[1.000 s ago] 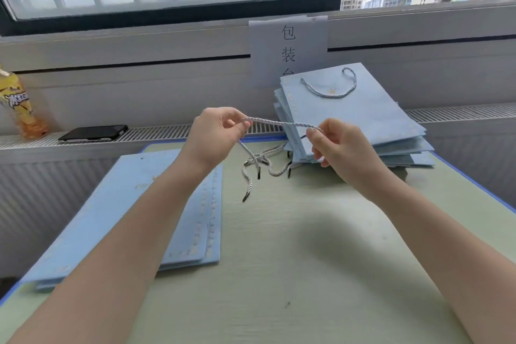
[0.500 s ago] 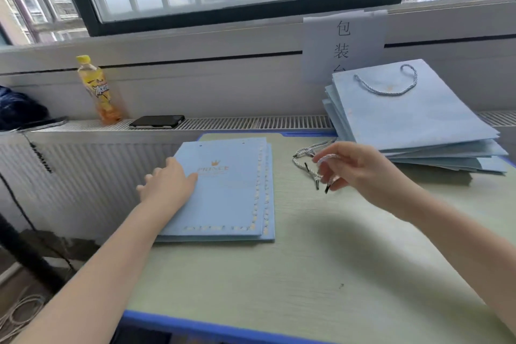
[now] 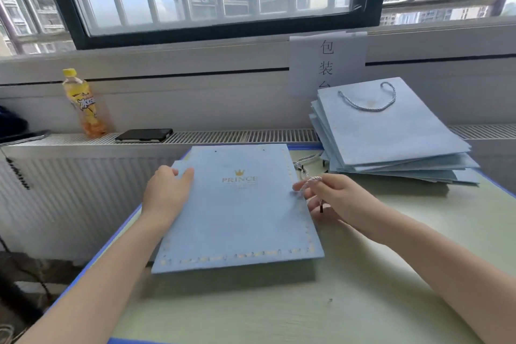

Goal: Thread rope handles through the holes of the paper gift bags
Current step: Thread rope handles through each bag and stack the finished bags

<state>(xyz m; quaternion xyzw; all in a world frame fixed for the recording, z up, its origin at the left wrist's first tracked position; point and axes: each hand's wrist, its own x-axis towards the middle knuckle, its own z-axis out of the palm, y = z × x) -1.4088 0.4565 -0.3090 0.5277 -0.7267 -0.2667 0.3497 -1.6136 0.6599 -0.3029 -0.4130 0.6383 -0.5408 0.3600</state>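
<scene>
A flat light-blue gift bag [image 3: 240,212] with a gold crown and the word PRINCE is raised off the table at its near end. My left hand [image 3: 166,195] grips its left edge, thumb on top. My right hand [image 3: 332,197] touches the bag's right edge and pinches a grey-white twisted rope handle [image 3: 314,180] whose black tip hangs by my palm. More loose ropes [image 3: 305,160] lie on the table behind it. A stack of bags [image 3: 391,137] at the back right has a rope handle on its top bag.
The table [image 3: 391,274] is pale green with a blue edge. A yellow drink bottle [image 3: 83,103] and a black phone [image 3: 143,134] sit on the radiator ledge at the left. A paper sign [image 3: 326,61] hangs on the wall under the window.
My left hand let go of the rope, reached to the left pile and lifted the top bag toward the middle. My right hand kept the rope and moved to the bag's right edge.
</scene>
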